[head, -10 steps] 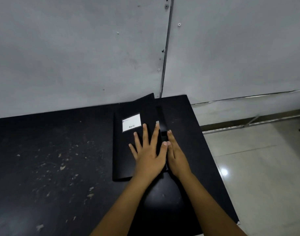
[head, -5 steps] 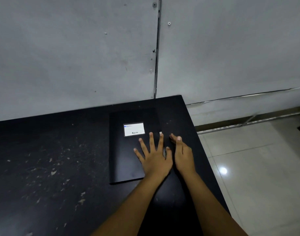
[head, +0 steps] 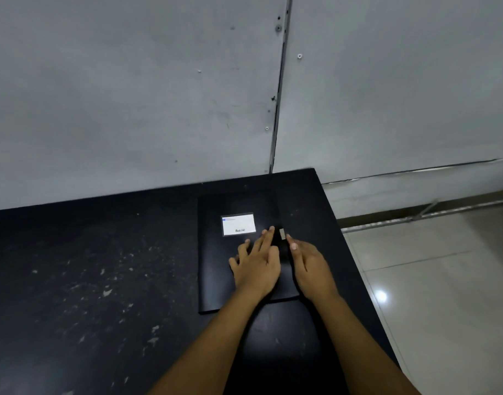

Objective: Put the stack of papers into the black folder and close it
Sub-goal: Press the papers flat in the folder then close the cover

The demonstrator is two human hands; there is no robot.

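Observation:
The black folder (head: pixel 216 269) lies shut and flat on the black table (head: pixel 87 280), near its far right corner, with a white label (head: pixel 238 224) on the cover. No papers show; whether they lie inside cannot be seen. My left hand (head: pixel 256 266) rests flat on the cover's right half, fingers spread. My right hand (head: pixel 310 266) lies along the folder's right edge, its fingertips by a small pale tab (head: pixel 282 233) there. Neither hand grips anything.
A grey panelled wall (head: pixel 159 95) stands right behind the table. The table's right edge (head: pixel 356 266) drops to a glossy tiled floor (head: pixel 444 295). The tabletop on the left is scuffed with pale marks.
The raised cover came down and the folder now lies flat and shut. Both hands stayed on its right side, pressing down; the view shifted slightly.

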